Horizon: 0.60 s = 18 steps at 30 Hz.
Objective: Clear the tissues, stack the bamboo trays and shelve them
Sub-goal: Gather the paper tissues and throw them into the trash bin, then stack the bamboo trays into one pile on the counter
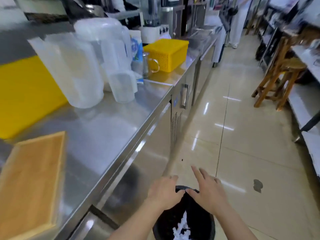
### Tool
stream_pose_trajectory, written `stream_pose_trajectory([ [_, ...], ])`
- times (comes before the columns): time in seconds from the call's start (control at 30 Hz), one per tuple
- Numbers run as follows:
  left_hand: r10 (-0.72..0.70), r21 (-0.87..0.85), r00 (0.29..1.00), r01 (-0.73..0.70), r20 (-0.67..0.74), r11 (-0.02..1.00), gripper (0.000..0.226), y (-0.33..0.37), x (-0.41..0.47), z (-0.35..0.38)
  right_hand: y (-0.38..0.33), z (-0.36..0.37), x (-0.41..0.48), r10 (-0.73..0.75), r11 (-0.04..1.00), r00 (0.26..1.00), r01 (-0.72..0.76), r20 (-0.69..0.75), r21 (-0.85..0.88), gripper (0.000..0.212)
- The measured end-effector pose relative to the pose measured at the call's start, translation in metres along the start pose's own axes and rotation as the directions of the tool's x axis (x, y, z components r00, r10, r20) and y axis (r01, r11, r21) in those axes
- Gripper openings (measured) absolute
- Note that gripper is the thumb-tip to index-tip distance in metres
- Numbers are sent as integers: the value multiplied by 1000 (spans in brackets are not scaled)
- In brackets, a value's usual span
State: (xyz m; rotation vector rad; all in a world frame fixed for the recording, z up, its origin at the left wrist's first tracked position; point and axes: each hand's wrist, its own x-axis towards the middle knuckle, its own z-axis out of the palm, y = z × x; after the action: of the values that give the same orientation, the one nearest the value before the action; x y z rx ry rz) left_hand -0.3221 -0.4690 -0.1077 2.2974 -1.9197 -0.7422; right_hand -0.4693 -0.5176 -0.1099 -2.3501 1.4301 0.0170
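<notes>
Right, both hands are out over the black waste bin [184, 222] on the floor, just beside the steel counter's [110, 122] front edge. The left hand [164, 193] hangs palm down with the fingers curled loosely inward and nothing visible in its grip; whether it is fully closed I cannot tell. The right hand [207, 193] is spread wide, fingers apart and empty, the thumb tips of the two hands nearly meeting above the bin's far rim. Down in the bin, white crumpled tissues [181, 229] lie in a heap against the black liner.

Up on the counter, at the lower left, a bamboo tray [32, 181] lies flat with its raised rim showing, bare inside. Just behind it sits a yellow cutting board [26, 96]. Further along stand several translucent plastic pitchers [83, 66], close together, then a glass mug [149, 64] and a yellow perforated basket [167, 53] turned upside down. Across the tiled aisle, a wooden stool [278, 73] stands near the right-hand shelving [306, 94]. The frame is blurred with motion throughout.
</notes>
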Motion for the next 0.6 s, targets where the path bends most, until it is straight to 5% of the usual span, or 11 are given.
stream_pose_trajectory([
  [0.27, -61, -51, 938, 46, -342, 998, 54, 7, -61, -155, -85, -145, 1, -196, 980, 954, 193, -226, -40, 79],
  [0.6, -337, -170, 755, 293, -563, 941, 53, -63, -152, -216, -214, -177, -5, -521, 847, 820, 531, -237, -28, 72],
])
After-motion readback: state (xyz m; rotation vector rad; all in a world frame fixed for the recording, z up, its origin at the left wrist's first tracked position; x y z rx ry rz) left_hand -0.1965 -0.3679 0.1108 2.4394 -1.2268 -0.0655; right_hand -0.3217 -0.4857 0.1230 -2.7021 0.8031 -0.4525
